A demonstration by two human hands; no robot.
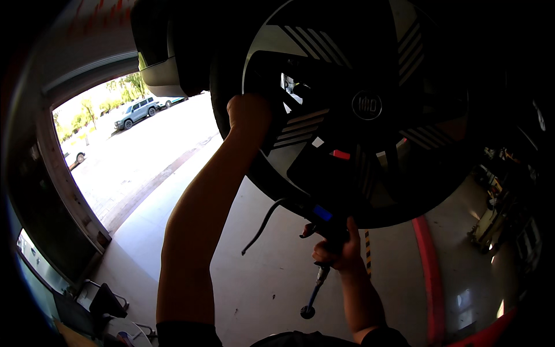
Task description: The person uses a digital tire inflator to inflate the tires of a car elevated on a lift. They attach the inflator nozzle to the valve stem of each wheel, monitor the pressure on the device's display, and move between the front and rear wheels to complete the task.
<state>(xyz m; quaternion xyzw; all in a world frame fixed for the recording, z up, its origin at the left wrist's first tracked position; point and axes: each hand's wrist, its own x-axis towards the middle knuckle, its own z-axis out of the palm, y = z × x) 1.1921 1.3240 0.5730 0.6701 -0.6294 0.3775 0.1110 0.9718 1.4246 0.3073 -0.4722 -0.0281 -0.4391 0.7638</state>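
Note:
A dark car wheel, tire and patterned rim together, hangs in front of me at chest height or above. My left hand is closed against the left side of the rim. Its fingertips sink into shadow, so what they grip is hidden. Below the tire, my right hand wraps round the handle of a tire inflator with a lit blue screen. From the inflator's top a short black hose curves down to the left, its end free. An air line hangs from the handle's bottom.
Left of the wheel, a wide doorway opens onto a bright lot with a parked grey SUV. A chair stands at the lower left. A red stripe runs along the floor at right, with cluttered equipment beyond it.

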